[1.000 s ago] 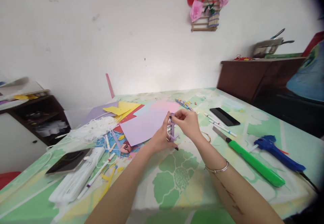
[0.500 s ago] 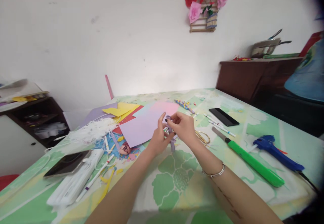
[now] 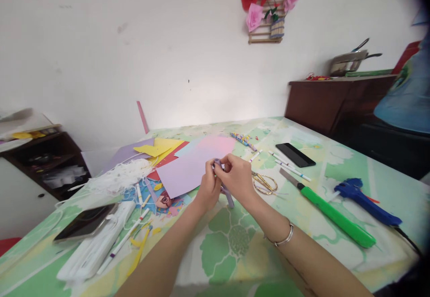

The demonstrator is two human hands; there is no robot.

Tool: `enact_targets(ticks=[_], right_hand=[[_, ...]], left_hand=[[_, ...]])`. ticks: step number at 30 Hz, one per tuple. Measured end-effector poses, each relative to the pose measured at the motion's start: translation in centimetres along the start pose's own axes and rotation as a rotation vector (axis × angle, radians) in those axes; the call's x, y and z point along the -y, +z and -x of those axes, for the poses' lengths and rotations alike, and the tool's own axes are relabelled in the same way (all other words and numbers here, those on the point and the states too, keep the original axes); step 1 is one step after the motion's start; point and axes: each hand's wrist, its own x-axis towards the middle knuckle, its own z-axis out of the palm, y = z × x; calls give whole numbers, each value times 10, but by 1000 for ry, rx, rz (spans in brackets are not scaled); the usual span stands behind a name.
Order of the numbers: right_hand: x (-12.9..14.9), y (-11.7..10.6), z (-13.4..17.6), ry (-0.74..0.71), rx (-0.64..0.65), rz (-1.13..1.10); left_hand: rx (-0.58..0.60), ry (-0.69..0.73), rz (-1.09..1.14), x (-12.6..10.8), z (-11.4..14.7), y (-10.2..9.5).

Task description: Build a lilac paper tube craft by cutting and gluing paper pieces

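Pinching a narrow lilac paper strip (image 3: 230, 198) in the head view, a person's two bare hands meet just above the middle of a worktop (image 3: 242, 261) with a green flowered cover. The left hand (image 3: 208, 190) has its fingers curled on the strip's upper part; the right hand (image 3: 238, 178) has its grip pressed on the same part, thumb and fingers together. The strip's lower end slants down below the hands. Just behind the left hand lies a lilac sheet (image 3: 181, 174), with a tangle of white string (image 3: 117, 177) farther left. Near the right wrist are gold-handled scissors (image 3: 269, 184). Farther right lie a black phone (image 3: 295, 154), a knife with a green handle (image 3: 337, 216) and a blue glue gun (image 3: 369, 202).
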Motion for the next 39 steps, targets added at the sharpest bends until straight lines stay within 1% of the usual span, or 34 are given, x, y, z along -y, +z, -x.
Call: enact_targets(ticks=[5,7,9,11,13,14,16,17,18,19,20,22,23,24,25,26,28,30,31,34,36,39], right_hand=[[3,0,1,11,7,21],[5,-2,0,16,30,11],[7,-8,-2,22,73,-28],[7,-21,-2,49,108,-79],[4,-43,1,94,99,-116],[1,-58,4,111,73,-120],[-10,-93,13,136,-29,-41],[-18,-113,18,164,-95,42],[-27,-133,24,201,-188,164],[-38,-152,31,259,-249,306],[-50,-171,38,318,-256,447],[-77,-203,51,433,-125,728],[-92,-216,57,461,-39,856],[-106,-226,63,487,46,947],[-120,-234,69,526,100,1011],[-133,-240,73,602,125,1053],[-156,-246,78,698,241,1023],[-172,-247,78,710,352,940],[-177,-245,77,715,379,915],[-186,-239,71,735,352,953],[-190,-236,66,702,353,978],[-195,-237,61,650,392,958]], left_hand=[[-27,22,55,0,0,0],[-43,10,54,1,-1,0],[-30,-26,69,2,-1,0],[8,-66,97,2,-2,-1],[52,-90,124,-1,-3,-1],[73,-97,136,-3,-3,0],[114,-109,167,-8,-1,0],[134,-116,186,-11,0,1],[153,-124,209,-13,1,2],[175,-132,236,-16,2,3],[197,-139,265,-19,4,4],[239,-149,322,-23,7,7],[255,-151,347,-25,8,8],[267,-152,367,-26,9,8],[277,-154,383,-28,10,9],[287,-157,396,-29,10,9],[311,-162,414,-31,10,9],[335,-174,424,-32,9,8],[346,-183,428,-32,9,8],[382,-214,441,-32,9,8],[398,-225,443,-32,9,9],[402,-232,450,-32,10,9]])
